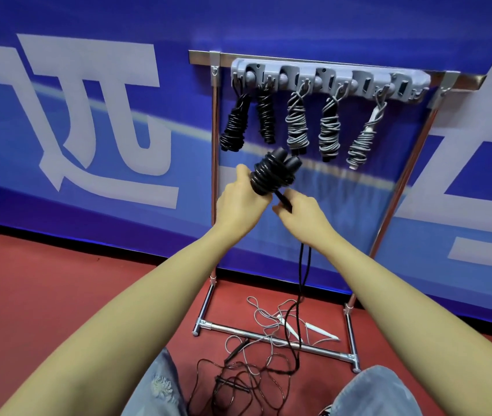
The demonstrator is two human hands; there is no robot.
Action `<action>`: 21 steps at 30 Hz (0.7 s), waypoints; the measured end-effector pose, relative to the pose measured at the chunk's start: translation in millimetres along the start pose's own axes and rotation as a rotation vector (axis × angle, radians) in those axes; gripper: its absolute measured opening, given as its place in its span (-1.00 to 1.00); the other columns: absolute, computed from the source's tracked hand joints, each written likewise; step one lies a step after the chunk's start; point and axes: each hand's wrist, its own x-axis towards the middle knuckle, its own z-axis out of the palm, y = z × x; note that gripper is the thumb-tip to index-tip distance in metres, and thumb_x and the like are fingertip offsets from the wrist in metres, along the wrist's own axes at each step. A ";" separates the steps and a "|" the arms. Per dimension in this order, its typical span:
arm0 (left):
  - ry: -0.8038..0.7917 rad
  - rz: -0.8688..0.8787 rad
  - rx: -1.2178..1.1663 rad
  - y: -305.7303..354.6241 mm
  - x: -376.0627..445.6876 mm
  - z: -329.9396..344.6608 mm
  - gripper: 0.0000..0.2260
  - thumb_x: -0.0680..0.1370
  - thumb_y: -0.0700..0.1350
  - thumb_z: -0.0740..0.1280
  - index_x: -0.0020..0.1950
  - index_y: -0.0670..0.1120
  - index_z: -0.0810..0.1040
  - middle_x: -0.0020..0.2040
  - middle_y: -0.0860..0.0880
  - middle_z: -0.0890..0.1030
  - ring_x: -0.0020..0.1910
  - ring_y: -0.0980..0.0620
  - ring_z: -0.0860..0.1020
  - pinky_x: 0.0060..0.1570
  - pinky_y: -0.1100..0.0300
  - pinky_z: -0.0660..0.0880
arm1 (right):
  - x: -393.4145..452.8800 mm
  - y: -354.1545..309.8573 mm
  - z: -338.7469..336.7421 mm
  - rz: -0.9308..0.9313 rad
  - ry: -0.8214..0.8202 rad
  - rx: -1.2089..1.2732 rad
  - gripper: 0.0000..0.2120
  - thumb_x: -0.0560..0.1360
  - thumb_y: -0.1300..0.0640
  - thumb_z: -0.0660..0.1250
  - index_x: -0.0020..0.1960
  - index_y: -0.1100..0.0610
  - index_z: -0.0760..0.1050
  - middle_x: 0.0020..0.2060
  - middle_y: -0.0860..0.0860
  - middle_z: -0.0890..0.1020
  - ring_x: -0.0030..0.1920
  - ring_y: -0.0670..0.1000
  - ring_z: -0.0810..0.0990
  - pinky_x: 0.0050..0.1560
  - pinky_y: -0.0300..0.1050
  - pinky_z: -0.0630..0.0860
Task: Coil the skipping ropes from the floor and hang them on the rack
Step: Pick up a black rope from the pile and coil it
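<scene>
My left hand (240, 199) grips a black skipping rope (271, 172), its cord wound in tight coils around the two black handles. My right hand (298, 211) pinches the loose black cord just beside the coil; two strands hang from it down to the floor. Behind them, the grey hook bar (328, 78) of the metal rack (214, 130) carries several coiled ropes, black on the left and grey on the right. On the red floor lie a grey rope with white handles (291, 327) and a thin black rope (238, 376), both tangled.
A blue banner wall with large white characters (88, 115) stands right behind the rack. The rack's base bars (274, 340) rest on the red floor, with the loose ropes draped over them. My knees in blue jeans (373, 391) are at the bottom.
</scene>
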 end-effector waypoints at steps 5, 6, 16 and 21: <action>-0.003 -0.102 0.222 -14.6 10.3 9.8 -0.76 0.49 -0.15 0.27 0.00 -0.14 0.21 -0.21 -0.11 0.48 -0.16 -0.23 0.53 -0.22 0.05 0.42 | -2.6 -5.0 -7.1 -0.053 -0.070 -0.216 -0.78 0.50 0.12 0.25 -0.26 0.14 0.28 -0.40 0.02 0.39 -0.33 0.07 0.32 -0.37 -0.11 0.21; -0.015 -0.102 0.271 -16.8 12.5 11.3 -0.75 0.50 -0.14 0.27 0.02 -0.16 0.22 -0.19 -0.12 0.48 -0.15 -0.23 0.53 -0.24 0.06 0.40 | -3.2 -4.9 -7.7 -0.073 -0.075 -0.225 -0.78 0.50 0.12 0.26 -0.26 0.14 0.29 -0.41 0.02 0.39 -0.33 0.07 0.32 -0.38 -0.12 0.21; -0.201 0.235 1.011 -26.1 15.7 8.3 -0.73 0.51 -0.24 0.28 0.18 -0.14 0.32 -0.07 -0.05 0.60 -0.19 -0.12 0.56 -0.45 0.18 0.18 | -8.3 -34.2 -21.3 -0.386 0.006 -0.617 -0.81 0.47 0.22 0.16 0.05 0.07 0.44 -0.11 -0.06 0.62 -0.10 0.12 0.55 -0.31 -0.10 0.28; -0.297 0.459 1.081 -27.7 11.1 6.5 -0.91 0.51 -0.27 0.23 -0.03 -0.11 0.41 -0.10 -0.10 0.62 -0.12 -0.16 0.59 -0.29 0.15 0.25 | 3.9 -29.1 -13.9 -0.061 0.144 0.045 -0.96 0.55 0.23 0.21 -0.05 0.12 0.37 -0.31 0.06 0.52 -0.38 0.14 0.48 -0.40 0.05 0.52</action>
